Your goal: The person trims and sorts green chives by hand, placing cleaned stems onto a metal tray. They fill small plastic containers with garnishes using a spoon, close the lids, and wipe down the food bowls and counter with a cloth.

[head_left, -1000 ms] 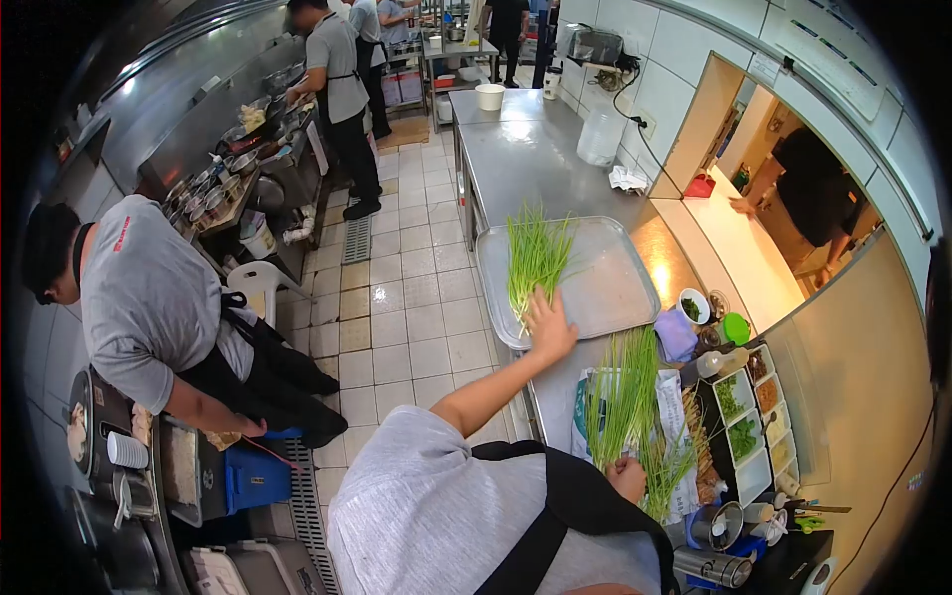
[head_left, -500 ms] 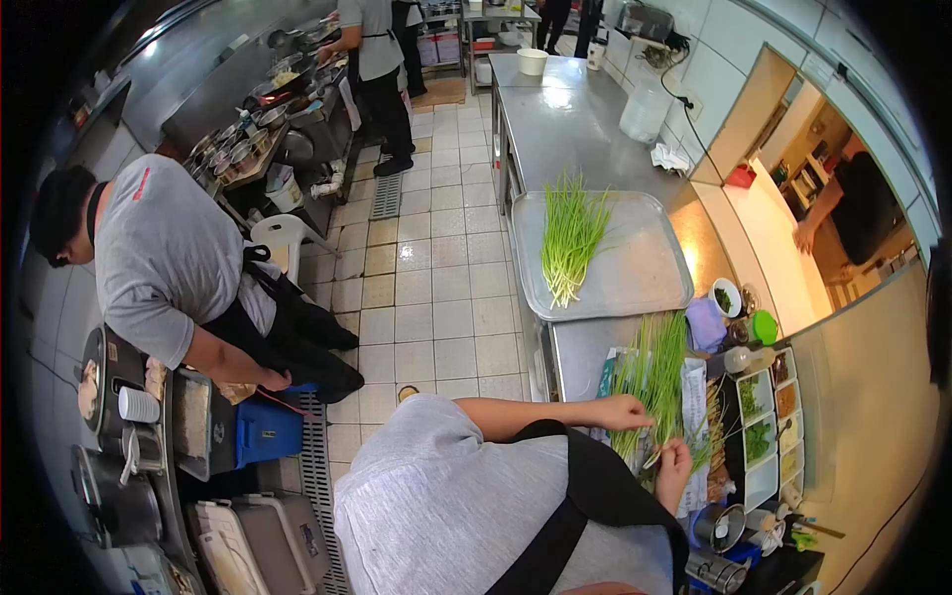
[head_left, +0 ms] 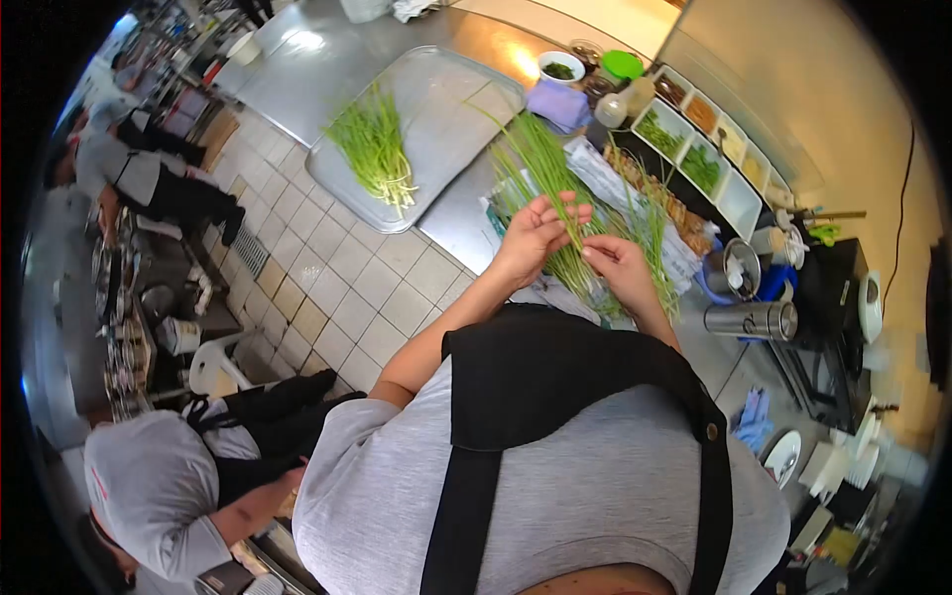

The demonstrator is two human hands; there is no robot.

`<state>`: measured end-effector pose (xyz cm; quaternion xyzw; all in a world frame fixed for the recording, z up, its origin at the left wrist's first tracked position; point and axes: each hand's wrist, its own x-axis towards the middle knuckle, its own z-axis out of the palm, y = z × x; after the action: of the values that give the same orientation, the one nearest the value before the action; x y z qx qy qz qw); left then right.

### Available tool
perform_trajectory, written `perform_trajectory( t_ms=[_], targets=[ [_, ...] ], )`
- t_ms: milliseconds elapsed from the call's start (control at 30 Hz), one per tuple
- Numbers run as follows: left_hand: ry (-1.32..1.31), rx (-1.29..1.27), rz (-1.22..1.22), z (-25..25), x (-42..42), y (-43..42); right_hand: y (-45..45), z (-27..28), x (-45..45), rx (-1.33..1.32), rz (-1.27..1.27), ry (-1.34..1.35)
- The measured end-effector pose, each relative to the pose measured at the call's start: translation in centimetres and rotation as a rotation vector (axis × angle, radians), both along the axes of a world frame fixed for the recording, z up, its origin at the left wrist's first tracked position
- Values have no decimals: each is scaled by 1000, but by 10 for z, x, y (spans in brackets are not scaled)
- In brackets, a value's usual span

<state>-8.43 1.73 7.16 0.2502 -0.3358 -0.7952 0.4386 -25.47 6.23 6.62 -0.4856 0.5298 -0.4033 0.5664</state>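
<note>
My left hand (head_left: pixel 540 236) is curled round a few thin scallions (head_left: pixel 560 193), their long green tops pointing away from me. Just to its right, my right hand (head_left: pixel 620 268) pinches at the lower part of the same stalks. Under both hands more loose scallions (head_left: pixel 650 233) lie on printed paper or plastic on the steel counter. A bunch of scallions (head_left: pixel 375 154) with white ends toward me lies on the metal tray (head_left: pixel 451 109), ahead and to the left.
Right of the scallions stands a row of white containers (head_left: pixel 736 203) with chopped greens and sauces. A steel flask (head_left: pixel 751 320) lies by a metal cup (head_left: pixel 739 268). A bowl (head_left: pixel 561 67) and purple cloth (head_left: pixel 558 104) sit beyond. Co-workers (head_left: pixel 149 486) stand at the left.
My view has swung to the right and down. My hands have stayed over the loose scallions, and my left hand now has some stalks raised between its fingers.
</note>
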Motion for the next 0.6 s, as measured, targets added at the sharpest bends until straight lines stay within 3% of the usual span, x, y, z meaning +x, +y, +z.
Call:
perform_trajectory(
  t_ms=[433,600],
  targets=[
    [11,95,64,-8,-8,0,0,-9,4,-49,-206,-247],
    [-31,50,65,-13,-11,1,-4,-16,10,-167,-140,-84]
  ],
)
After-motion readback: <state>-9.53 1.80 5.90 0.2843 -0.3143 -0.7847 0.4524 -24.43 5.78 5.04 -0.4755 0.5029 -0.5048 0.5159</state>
